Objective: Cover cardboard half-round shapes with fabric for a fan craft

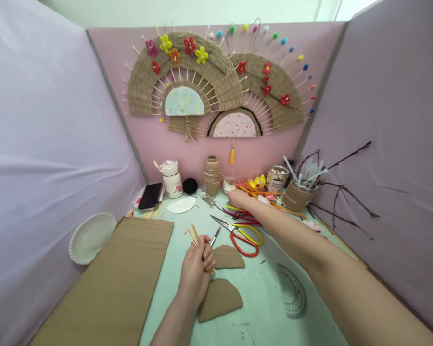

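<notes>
Closed around a small bundle of thin wooden sticks (pixel 193 234) is my left hand (pixel 199 262), above the table at the lower middle. My right hand (pixel 238 198) reaches far forward, by a clear container (pixel 230 183) with small white pieces in it; its fingertips are hidden. Two half-round cardboard pieces, one nearer (pixel 221 300) and one farther (pixel 229 257), lie beside my left hand. Between the hands are scissors (pixel 238 233) with red and yellow handles, blades apart, and a pen (pixel 215 236).
A large cardboard sheet (pixel 111 278) covers the left, with a white paper plate (pixel 92 239) beside it. At the back stand a white bottle (pixel 172 180), twine (pixel 212 178) and a tub with twigs (pixel 300 196). A clear protractor (pixel 291 290) lies right. Woven fans (pixel 223 89) hang behind.
</notes>
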Tool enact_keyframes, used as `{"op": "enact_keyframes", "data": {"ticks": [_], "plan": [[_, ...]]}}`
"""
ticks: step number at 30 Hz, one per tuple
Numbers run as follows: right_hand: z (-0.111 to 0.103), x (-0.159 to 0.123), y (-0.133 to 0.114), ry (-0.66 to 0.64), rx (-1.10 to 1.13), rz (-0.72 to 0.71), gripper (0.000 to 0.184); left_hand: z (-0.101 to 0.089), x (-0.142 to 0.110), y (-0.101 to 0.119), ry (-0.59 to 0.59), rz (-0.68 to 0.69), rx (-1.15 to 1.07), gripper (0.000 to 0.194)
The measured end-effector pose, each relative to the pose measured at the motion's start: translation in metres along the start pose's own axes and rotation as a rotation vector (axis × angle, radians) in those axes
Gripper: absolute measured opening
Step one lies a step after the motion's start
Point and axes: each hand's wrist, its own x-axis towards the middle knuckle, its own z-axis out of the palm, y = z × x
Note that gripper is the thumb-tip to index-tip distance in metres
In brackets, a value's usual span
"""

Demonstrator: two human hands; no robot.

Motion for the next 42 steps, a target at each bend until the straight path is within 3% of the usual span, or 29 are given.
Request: {"op": "enact_keyframes", "data": {"ticks": [3, 8, 11, 14, 18, 22, 26, 30, 33, 36, 39, 42], "plan": [[-0.015, 0.006, 0.002, 0.085, 0.246, -0.047, 0.032, -0.001, 0.001, 0.003, 0.018, -0.011, -0.047, 0.042], [-0.059, 0.003, 0.007, 0.258, 0.669, -0.120, 0.025, -0.001, 0.000, 0.006, 0.083, -0.074, -0.147, 0.027], [-0.073, -0.012, 0.000, 0.237, 0.862, -0.166, 0.023, -0.001, -0.002, 0.008, 0.175, -0.134, -0.174, 0.010], [-0.067, -0.037, -0.022, 0.106, 0.955, -0.229, 0.011, 0.002, -0.005, 0.009, 0.191, -0.212, -0.183, 0.008], [-0.036, -0.074, -0.060, -0.079, 0.946, -0.277, 0.005, 0.007, -0.010, 0.008, 0.120, -0.323, -0.184, 0.010], [-0.013, -0.100, -0.072, -0.051, 0.852, -0.237, 0.009, 0.009, -0.014, 0.003, 0.025, -0.397, -0.144, 0.010], [-0.014, -0.117, -0.042, 0.040, 0.695, -0.184, 0.018, 0.009, -0.017, -0.001, -0.017, -0.371, -0.080, 0.028], [-0.027, -0.125, 0.006, 0.119, 0.468, -0.080, 0.016, 0.013, -0.017, -0.003, 0.048, -0.330, -0.085, 0.027], [-0.040, -0.112, 0.037, 0.191, 0.304, 0.021, 0.016, 0.014, -0.016, -0.004, 0.073, -0.331, -0.094, 0.022], [-0.055, -0.077, 0.056, 0.255, 0.166, 0.140, 0.020, 0.013, -0.017, -0.005, 0.041, -0.335, -0.132, 0.024], [-0.065, -0.031, 0.062, 0.260, 0.062, 0.222, 0.029, 0.011, -0.017, -0.005, 0.021, -0.329, -0.165, 0.032], [-0.060, 0.006, 0.056, 0.194, 0.001, 0.266, 0.033, 0.008, -0.016, -0.003, 0.039, -0.320, -0.185, 0.037]]}}
